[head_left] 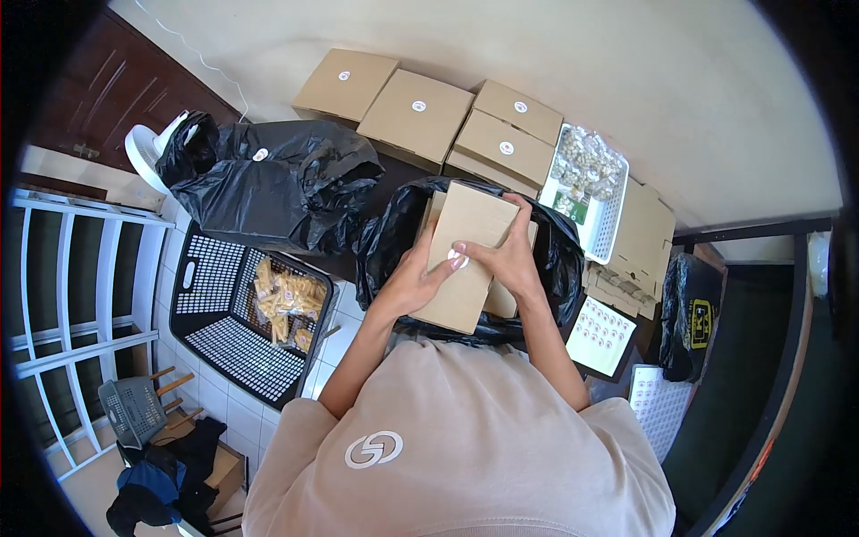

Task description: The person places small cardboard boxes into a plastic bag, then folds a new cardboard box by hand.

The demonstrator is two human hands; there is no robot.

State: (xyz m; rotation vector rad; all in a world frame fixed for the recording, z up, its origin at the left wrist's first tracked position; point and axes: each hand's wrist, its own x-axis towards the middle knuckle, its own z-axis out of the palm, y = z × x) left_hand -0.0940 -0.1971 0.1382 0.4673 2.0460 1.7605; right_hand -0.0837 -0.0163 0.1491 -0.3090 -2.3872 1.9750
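Observation:
A brown cardboard box (465, 217) is between my two hands, above an open black plastic bag (559, 259). My left hand (417, 276) grips the box's left side, and my right hand (504, 255) holds its right edge. Both thumbs press close together on a round white sticker (457, 259) on the box's face. More cardboard shows beneath the held box, inside the bag; how much lies there is hidden.
Closed cardboard boxes (417, 107) with round stickers stand along the wall. To their right is a white basket (610, 215) of small packets; a sticker sheet (599, 336) lies nearer me. At left are a filled black bag (259, 197) and a black crate (242, 362) holding snack packs.

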